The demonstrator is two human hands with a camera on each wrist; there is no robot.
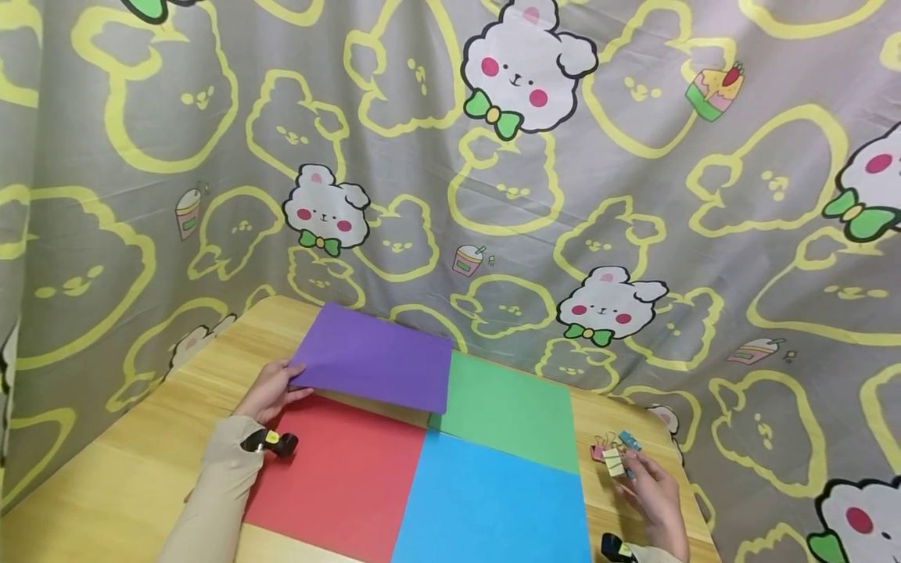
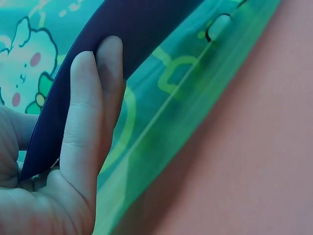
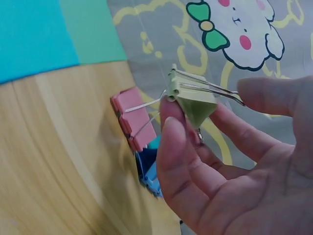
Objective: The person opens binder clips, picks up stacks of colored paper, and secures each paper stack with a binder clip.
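Right wrist: wedge-shaped, wire-handled green binder clip [image 3: 198, 104] in right grip [image 3: 244, 182].

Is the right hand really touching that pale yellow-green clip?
Touching: the right wrist view shows the right hand gripping the pale yellow-green clip, fingertips against it.
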